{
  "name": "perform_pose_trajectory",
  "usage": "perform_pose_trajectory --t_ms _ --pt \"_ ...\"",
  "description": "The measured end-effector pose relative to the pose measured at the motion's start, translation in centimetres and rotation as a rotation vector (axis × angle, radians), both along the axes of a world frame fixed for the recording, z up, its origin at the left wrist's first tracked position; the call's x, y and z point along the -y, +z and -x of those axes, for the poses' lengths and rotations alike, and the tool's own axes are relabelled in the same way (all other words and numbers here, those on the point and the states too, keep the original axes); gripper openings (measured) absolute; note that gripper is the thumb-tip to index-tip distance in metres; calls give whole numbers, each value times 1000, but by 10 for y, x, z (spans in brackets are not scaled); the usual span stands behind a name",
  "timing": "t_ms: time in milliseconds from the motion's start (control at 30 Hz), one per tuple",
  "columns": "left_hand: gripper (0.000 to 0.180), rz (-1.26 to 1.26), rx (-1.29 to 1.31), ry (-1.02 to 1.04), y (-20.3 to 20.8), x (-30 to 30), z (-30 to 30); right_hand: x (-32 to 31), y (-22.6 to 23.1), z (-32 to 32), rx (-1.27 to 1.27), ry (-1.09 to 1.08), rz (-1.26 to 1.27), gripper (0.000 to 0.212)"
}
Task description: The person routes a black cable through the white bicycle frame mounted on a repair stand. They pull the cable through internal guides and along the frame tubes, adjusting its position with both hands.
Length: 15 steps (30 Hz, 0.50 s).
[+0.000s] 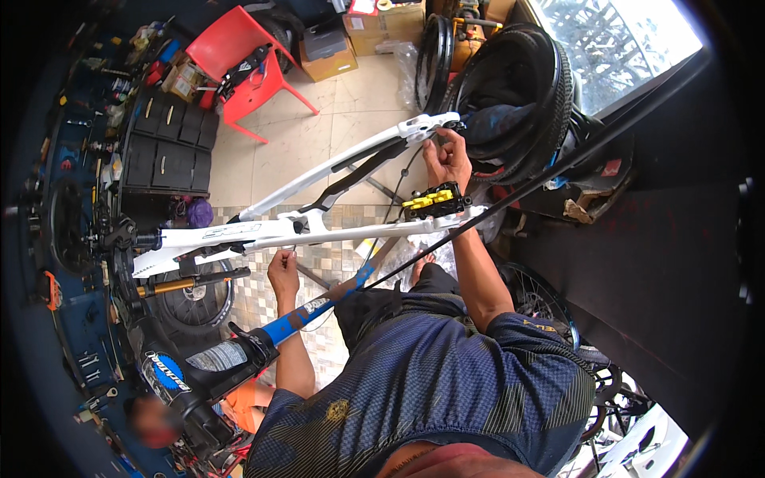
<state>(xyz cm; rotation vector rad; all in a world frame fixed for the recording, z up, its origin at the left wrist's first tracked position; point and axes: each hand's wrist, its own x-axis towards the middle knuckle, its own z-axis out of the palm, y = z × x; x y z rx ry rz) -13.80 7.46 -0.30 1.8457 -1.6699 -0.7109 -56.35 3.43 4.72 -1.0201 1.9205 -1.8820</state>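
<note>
A white bicycle frame (271, 231) is held across in front of me by a repair stand with a blue tube (299, 319) and a black clamp head (171, 362). My left hand (284, 275) is closed in a pinch just under the frame's near tube; a thin dark piece shows at the fingertips, too small to name. My right hand (448, 162) reaches to the frame's rear end, thumb and fingers bent together at the dropout (434, 125). What they grip is hidden. A black cable (405, 171) hangs beside that hand. A black-and-yellow holder (433, 201) sits over my right wrist area.
Bicycle tyres (550, 88) are piled at the far right. Beyond the frame stand a red chair (243, 68), a cardboard box (331, 64) and black drawers (167, 143). Tools hang on the left wall (88, 362). Another person (155, 421) is at the lower left.
</note>
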Motion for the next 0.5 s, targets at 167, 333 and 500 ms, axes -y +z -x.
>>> perform_pose_trajectory --t_ms 167,333,500 --pt "16 -57 48 2 7 6 20 4 7 1 -11 -73 73 27" --pt "17 -81 107 -31 12 13 24 13 -3 16 79 37 229 21" --pt "18 -210 -49 -45 23 3 23 1 -1 17 308 152 184 15"
